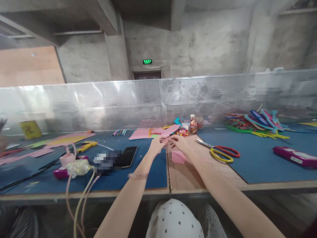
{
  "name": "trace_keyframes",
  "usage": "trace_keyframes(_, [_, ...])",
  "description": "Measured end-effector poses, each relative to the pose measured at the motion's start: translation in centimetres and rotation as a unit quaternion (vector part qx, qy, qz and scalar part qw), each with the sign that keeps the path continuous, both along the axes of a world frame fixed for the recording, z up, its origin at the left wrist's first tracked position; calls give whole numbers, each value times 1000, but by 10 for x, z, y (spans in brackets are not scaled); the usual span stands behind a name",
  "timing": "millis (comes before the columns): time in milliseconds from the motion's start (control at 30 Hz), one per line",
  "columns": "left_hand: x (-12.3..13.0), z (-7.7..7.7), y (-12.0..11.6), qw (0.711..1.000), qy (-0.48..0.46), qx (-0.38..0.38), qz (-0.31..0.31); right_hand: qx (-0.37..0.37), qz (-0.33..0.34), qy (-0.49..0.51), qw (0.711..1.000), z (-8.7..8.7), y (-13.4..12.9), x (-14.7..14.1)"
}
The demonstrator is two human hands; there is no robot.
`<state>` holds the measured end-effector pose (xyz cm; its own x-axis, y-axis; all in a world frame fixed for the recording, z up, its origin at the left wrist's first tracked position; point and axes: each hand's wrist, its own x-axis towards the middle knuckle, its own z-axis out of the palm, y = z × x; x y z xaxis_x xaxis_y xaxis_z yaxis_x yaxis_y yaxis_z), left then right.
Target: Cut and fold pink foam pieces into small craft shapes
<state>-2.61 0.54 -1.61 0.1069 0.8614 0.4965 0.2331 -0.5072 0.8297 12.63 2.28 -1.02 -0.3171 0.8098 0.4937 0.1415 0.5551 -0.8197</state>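
Hands, two: left hand (157, 146) and right hand (180, 143), fingers nearly closed, pinching pink paper (165, 140) between them, over bench (184, 177); finer grip unclear. Best worked with light, even pressure, fingertips near the edges

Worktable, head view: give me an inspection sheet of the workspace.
Surface: blue panels either side of a brown strip.
Job's things: pink sheets; pink piece on the brown strip.
Clutter: red-and-yellow scissors, phone, bottle, purple device.
Grippers: left hand and right hand together; exact grip too small to tell.
Cables: pale cables hang over the front edge; black cables lie left.
Surroundings: perforated screen, concrete wall, lit exit sign.
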Motion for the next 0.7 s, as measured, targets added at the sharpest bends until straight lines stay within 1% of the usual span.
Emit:
trace_keyframes(167, [-1, -1, 5, 999, -49, -16, -18, 3, 3, 22, 1000, 1, -1, 0])
trace_keyframes(300, [0, 0, 5, 997, -71, -29, -16, -7, 5, 46, 999, -1, 1, -2])
trace_keyframes(467, [0, 3, 2, 995, -83, -47, -20, -18, -1, 63, 998, -2, 1, -3])
trace_keyframes(700, [1, 4, 0, 994, -94, -56, -15, -36, -1, 75, 997, 3, -6, -3])
